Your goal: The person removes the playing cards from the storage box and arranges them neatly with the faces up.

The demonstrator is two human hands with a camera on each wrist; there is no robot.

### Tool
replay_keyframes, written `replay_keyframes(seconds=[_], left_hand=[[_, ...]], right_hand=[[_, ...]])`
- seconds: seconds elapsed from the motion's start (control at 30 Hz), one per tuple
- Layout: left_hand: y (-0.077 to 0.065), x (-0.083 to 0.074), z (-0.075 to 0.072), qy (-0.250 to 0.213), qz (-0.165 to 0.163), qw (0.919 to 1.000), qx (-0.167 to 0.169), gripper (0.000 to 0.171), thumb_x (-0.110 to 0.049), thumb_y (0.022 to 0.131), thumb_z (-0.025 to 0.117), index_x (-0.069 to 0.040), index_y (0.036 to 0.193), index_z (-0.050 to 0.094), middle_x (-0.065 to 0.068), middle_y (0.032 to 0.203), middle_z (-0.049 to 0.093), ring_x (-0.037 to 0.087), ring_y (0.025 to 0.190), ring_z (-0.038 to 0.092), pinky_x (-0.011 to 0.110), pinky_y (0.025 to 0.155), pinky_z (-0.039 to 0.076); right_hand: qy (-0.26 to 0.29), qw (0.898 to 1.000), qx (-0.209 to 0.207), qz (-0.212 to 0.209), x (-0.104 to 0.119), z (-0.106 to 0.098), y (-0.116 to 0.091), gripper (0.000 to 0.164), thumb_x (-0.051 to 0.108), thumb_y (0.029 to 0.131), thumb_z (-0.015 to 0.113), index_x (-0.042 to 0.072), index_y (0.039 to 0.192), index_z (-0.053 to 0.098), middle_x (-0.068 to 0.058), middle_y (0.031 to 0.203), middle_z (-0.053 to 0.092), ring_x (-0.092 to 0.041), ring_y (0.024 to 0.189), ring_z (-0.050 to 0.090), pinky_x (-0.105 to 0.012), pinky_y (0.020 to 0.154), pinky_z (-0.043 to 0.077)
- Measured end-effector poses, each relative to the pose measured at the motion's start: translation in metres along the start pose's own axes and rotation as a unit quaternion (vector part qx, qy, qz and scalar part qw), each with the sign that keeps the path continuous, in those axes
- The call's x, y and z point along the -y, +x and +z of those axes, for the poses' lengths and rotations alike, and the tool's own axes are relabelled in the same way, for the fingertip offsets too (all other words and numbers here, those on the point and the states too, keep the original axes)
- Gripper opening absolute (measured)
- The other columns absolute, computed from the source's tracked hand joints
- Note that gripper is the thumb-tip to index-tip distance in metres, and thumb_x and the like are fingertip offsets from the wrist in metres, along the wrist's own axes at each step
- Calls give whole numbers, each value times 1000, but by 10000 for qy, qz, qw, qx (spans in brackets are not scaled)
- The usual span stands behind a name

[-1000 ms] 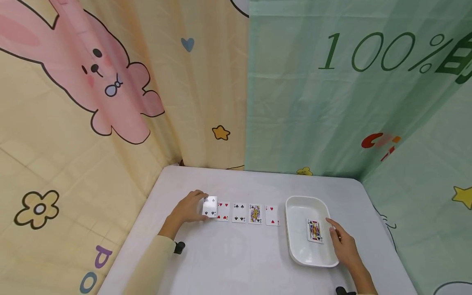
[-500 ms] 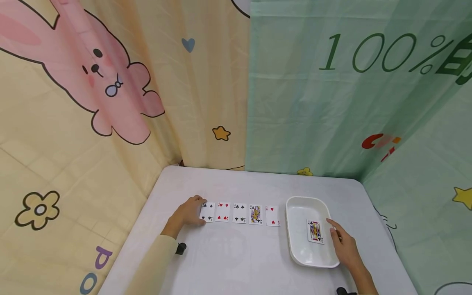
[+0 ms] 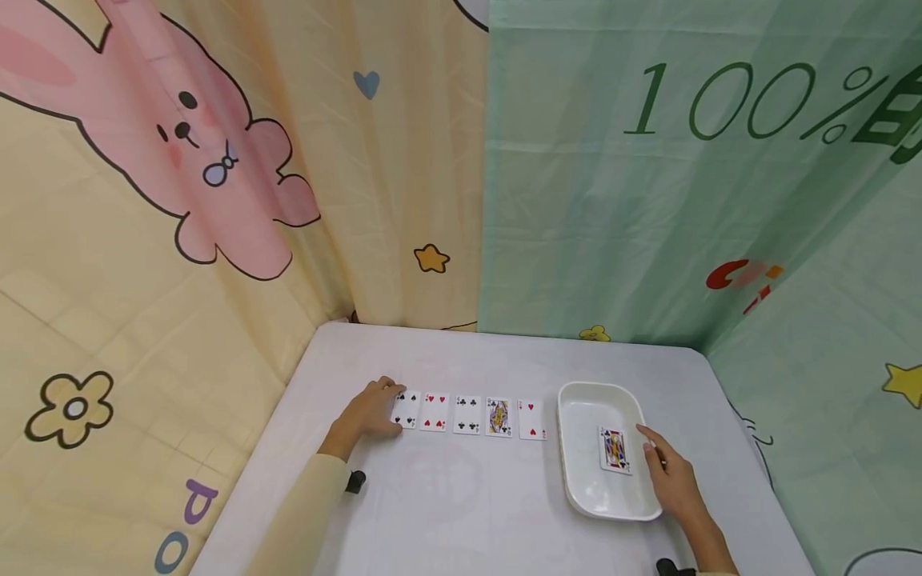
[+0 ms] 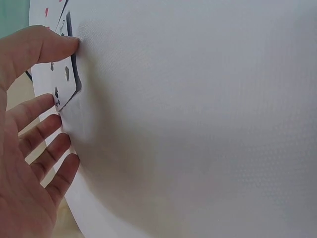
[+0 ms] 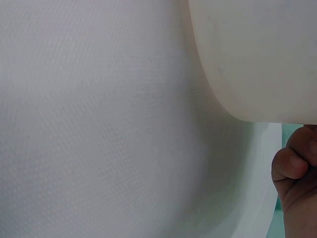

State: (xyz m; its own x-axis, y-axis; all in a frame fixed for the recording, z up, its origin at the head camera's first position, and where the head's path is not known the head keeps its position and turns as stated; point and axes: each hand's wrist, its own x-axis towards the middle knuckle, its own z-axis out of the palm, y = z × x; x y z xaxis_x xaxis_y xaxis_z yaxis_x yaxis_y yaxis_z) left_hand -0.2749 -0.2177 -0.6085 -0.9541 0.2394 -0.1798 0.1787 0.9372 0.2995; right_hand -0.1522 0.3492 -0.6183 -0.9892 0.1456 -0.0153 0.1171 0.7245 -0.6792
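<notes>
My left hand (image 3: 369, 412) spans a spades playing card (image 3: 406, 410) at the left end of a row, its thumb and index finger at the card's two short edges. In the left wrist view the thumb (image 4: 62, 45) lies over the card's edge and the other fingers spread loosely beside it. A dark shadow runs along that card (image 4: 68, 74). My right hand (image 3: 675, 482) holds the right rim of a white tray (image 3: 587, 492), where a face card (image 3: 615, 450) lies flat. In the right wrist view, curled fingers (image 5: 292, 166) show below the tray's edge.
Rightward from the spades card lie a hearts card (image 3: 435, 412), a clubs card (image 3: 467, 415), a queen (image 3: 499, 418) and a two of hearts (image 3: 531, 420). All rest on the white tabletop (image 3: 446, 512). Printed curtains (image 3: 410, 176) enclose the back and sides.
The left hand has lowered the spades card from above the hearts card onto the table at its left, then nudged it slightly away. The right hand stays at the tray.
</notes>
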Motion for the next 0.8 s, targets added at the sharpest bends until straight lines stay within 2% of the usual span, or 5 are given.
replay_keyframes(seconds=[0.37, 0.5, 0.63, 0.8], left_hand=[[0, 3, 2, -58, 91, 9999, -26, 89, -41, 77, 86, -20, 154, 48, 7, 148, 51, 29, 131, 51, 53, 107, 50], [-3, -4, -2, -145, 271, 9992, -237, 90, -40, 78, 85, -21, 156, 45, 8, 150, 48, 30, 133, 49, 54, 106, 50], [-4, -25, -14, -344, 621, 9954, -644, 87, -41, 79, 82, -19, 155, 46, 8, 151, 48, 31, 136, 49, 54, 106, 50], [5, -74, -28, -249, 1097, 9889, -976, 83, -52, 84, 76, -20, 155, 47, 6, 153, 48, 29, 139, 48, 51, 109, 49]], right_hand=[[15, 10000, 7, 13, 1, 0, 0, 46, 31, 113, 36, 15, 156, 45, -23, 118, 66, -25, 91, 60, -25, 66, 50], [14, 10000, -19, 9, 0, 0, 0, 46, 31, 113, 36, 14, 156, 45, -24, 118, 66, -25, 91, 60, -25, 65, 50], [6, 10000, -8, 63, 1, 1, 0, 47, 32, 113, 36, 15, 156, 45, -22, 117, 66, -23, 89, 59, -25, 65, 50], [2, 10000, 29, 83, 2, -1, -1, 47, 32, 113, 36, 15, 156, 44, -23, 117, 65, -24, 89, 59, -25, 65, 49]])
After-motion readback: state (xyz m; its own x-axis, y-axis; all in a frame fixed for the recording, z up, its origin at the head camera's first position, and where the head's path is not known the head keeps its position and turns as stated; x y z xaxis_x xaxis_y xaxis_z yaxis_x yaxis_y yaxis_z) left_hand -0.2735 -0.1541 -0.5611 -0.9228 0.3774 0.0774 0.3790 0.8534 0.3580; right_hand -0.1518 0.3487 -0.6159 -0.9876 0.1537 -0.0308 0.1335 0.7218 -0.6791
